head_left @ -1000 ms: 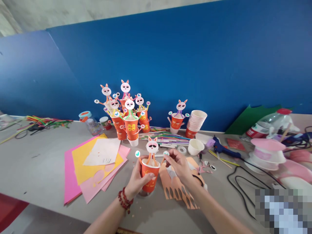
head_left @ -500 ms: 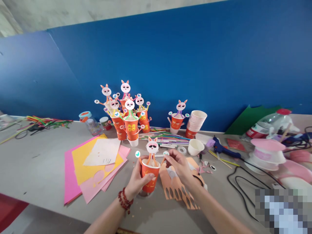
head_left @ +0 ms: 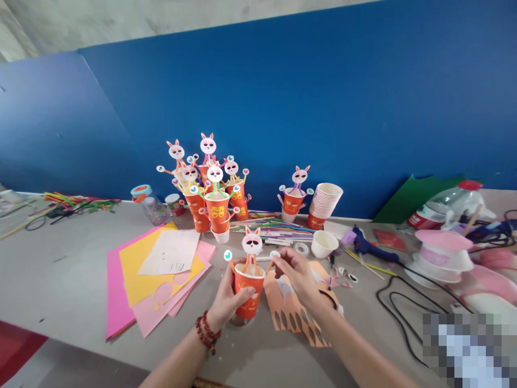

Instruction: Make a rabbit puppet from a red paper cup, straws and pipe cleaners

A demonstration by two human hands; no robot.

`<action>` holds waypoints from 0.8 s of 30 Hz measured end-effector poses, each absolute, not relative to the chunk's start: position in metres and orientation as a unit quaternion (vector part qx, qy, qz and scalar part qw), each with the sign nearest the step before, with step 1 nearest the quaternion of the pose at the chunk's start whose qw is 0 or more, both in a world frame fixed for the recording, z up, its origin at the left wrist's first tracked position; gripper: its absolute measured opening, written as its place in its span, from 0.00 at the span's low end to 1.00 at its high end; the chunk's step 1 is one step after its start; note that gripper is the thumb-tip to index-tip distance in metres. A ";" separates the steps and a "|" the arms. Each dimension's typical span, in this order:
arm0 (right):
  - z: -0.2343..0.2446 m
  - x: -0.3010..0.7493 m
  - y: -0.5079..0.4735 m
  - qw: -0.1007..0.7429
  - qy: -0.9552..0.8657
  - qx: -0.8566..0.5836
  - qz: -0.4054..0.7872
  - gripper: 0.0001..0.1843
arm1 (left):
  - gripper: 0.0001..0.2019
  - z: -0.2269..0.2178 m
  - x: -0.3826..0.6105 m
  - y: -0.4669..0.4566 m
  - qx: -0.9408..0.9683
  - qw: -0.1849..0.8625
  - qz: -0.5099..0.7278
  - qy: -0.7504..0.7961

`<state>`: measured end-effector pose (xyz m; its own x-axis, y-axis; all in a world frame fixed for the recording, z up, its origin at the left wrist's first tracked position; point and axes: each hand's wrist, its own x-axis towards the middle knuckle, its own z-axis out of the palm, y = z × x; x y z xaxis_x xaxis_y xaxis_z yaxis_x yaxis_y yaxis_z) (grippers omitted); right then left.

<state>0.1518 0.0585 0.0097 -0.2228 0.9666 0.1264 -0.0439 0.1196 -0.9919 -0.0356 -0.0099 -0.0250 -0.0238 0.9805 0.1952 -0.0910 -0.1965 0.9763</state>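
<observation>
My left hand (head_left: pixel 231 296) is wrapped round a red paper cup (head_left: pixel 249 302), its thumb across the front. From the cup rises a white paper rabbit head (head_left: pixel 252 243) with orange ears, on orange pipe cleaner legs. A round white disc (head_left: pixel 228 256) with a teal mark tips the pipe cleaner arm on the left. My right hand (head_left: pixel 294 272) pinches the matching disc (head_left: pixel 274 255) at the right arm's end, between thumb and fingers. Cut orange paper (head_left: pixel 283 312) lies under the right hand.
Several finished rabbit cups (head_left: pixel 218 210) stand at the back, another rabbit cup (head_left: pixel 293 202) beside stacked cups (head_left: pixel 326 199). Coloured paper sheets (head_left: pixel 117 291) lie left. At right are a blue glue gun (head_left: pixel 374 247), its black cable (head_left: pixel 398 296), ribbon spools (head_left: pixel 440 258) and a plastic bottle (head_left: pixel 436 210).
Almost nothing differs. The rabbit head and the two discs have shifted very slightly to the left; both hands keep their hold.
</observation>
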 end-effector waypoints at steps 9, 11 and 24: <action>0.007 0.151 0.059 0.483 -0.580 -0.408 0.513 0.22 | 0.27 -0.022 -0.035 -0.010 0.525 0.466 0.569 0.428; 0.008 0.151 0.059 0.481 -0.578 -0.409 0.517 0.22 | 0.27 -0.023 -0.035 -0.010 0.526 0.460 0.570 0.433; 0.013 0.151 0.056 0.479 -0.556 -0.400 0.549 0.21 | 0.28 -0.023 -0.035 -0.010 0.520 0.468 0.572 0.430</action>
<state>0.1508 0.0565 0.0125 -0.2214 0.9707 0.0929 -0.0820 0.0764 -0.9937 -0.0347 -0.0102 -0.0226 -0.0226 0.9811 0.1922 -0.0882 -0.1934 0.9771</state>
